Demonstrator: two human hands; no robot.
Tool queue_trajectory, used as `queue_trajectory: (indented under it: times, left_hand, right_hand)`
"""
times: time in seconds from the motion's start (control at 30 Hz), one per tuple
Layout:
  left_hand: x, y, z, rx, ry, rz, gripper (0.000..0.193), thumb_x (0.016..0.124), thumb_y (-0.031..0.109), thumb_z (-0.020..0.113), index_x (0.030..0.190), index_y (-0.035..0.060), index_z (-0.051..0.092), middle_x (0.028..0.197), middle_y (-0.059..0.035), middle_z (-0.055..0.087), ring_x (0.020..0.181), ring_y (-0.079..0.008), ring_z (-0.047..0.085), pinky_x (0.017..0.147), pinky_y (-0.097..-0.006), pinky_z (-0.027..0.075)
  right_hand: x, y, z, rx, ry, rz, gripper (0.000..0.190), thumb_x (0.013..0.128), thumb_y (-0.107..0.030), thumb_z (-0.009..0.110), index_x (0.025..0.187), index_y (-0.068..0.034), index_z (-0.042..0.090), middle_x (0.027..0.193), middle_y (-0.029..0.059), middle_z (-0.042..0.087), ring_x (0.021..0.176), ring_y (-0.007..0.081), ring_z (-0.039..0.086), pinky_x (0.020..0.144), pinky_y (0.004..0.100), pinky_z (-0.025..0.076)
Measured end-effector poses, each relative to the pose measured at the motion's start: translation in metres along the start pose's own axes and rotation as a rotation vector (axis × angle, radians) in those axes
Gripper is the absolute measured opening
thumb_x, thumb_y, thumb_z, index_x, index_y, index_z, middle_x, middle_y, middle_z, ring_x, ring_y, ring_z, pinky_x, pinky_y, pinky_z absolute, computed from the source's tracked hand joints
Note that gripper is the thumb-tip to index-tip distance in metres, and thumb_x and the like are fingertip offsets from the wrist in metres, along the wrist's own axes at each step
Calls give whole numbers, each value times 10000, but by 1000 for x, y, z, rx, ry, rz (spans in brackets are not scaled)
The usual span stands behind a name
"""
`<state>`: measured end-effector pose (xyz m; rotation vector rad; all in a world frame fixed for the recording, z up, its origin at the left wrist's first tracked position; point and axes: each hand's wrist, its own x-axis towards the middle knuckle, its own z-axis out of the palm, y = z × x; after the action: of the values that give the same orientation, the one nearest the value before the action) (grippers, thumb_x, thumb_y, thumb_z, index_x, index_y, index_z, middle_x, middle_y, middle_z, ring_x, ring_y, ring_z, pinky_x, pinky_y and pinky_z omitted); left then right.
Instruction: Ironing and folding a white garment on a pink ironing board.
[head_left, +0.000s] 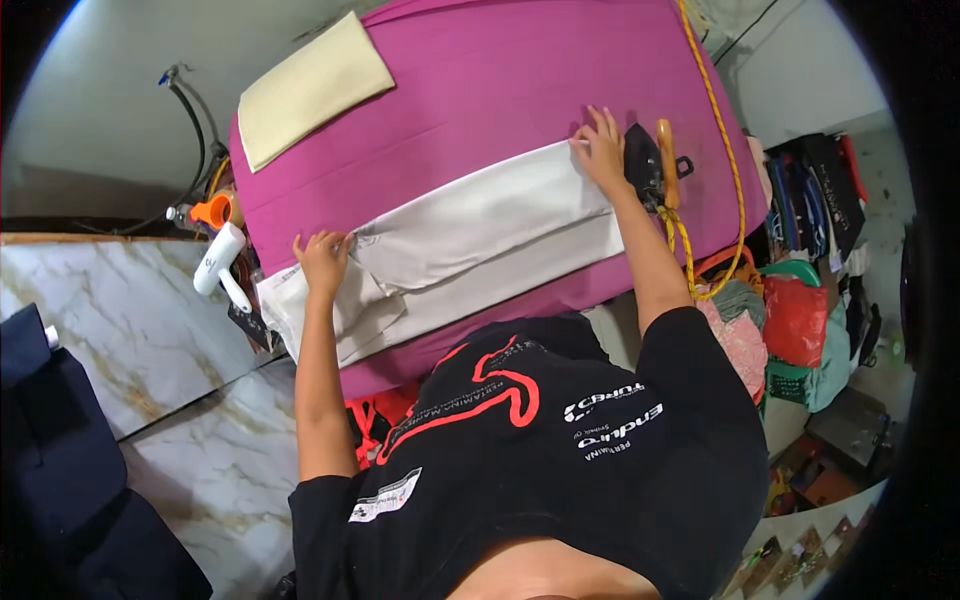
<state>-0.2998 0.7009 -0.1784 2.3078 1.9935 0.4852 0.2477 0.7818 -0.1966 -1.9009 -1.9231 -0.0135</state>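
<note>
White trousers or a similar long white garment (480, 217) lie folded lengthwise across the pink cloth-covered ironing surface (510, 82). My left hand (324, 262) pinches the garment's upper edge near its left part, beside a rumpled section. At the upper right corner, my right hand (600, 150) pinches the fabric between thumb and finger, the other fingers raised. Just right of that hand rests a dark clothes iron (642, 165) with a wooden handle (667, 165), partly hidden by my forearm. A yellow braided cord (720, 120) is tied at the iron and loops up over the surface's right side.
A folded cream cloth (315, 90) lies at the upper left. Left of the surface are a white handheld device (219, 262) and an orange container (217, 210). Hanging clothes (806, 195) and a green basket (787, 379) with cloths stand at the right.
</note>
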Motion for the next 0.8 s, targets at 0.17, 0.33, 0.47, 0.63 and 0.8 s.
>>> queue_trajectory:
  times: [0.17, 0.33, 0.47, 0.63, 0.8]
  left_hand:
    - [3, 26, 10, 51, -22, -224, 234, 847, 357, 692, 929, 140, 726, 975, -33, 670, 1030, -243, 591, 1088, -548, 243]
    - [-17, 104, 42, 111, -41, -250, 474, 898, 449, 601, 1304, 205, 577, 1415, -117, 468, 1313, -355, 396, 1091, -626, 171]
    - [-27, 129, 47, 179, -143, 18, 653, 933, 542, 481, 1484, 206, 389, 1580, -147, 242, 1471, -367, 150, 1131, -647, 34]
    - [-25, 131, 43, 211, -183, -35, 692, 930, 582, 450, 1524, 251, 320, 1613, -114, 182, 1496, -360, 69, 1126, -665, -17]
    - [-66, 163, 42, 49, -149, 75, 691, 924, 573, 470, 1524, 265, 318, 1615, -95, 185, 1495, -360, 79, 1116, -678, -26]
  right_hand:
    - [6, -11, 3, -35, 26, -46, 252, 896, -275, 623, 1086, -110, 602, 1505, 107, 382, 1435, 345, 248, 1129, 549, 202]
    - [-40, -55, 20, -40, -10, -151, 581, 934, -392, 549, 1431, -121, 419, 1581, 86, 270, 1477, 332, 171, 1161, 579, 116]
    - [-55, -54, 23, -81, -198, -96, 672, 943, -424, 519, 1522, -162, 302, 1604, 61, 226, 1490, 321, 132, 1167, 590, 79]
    - [-48, -40, -6, -263, -149, -118, 686, 936, -423, 526, 1526, -166, 289, 1605, 53, 226, 1488, 313, 143, 1155, 620, 62]
    - [-40, 12, -86, -451, 144, 341, 621, 935, -330, 544, 1487, -138, 337, 1463, 141, 417, 1391, 328, 347, 1094, 571, 286]
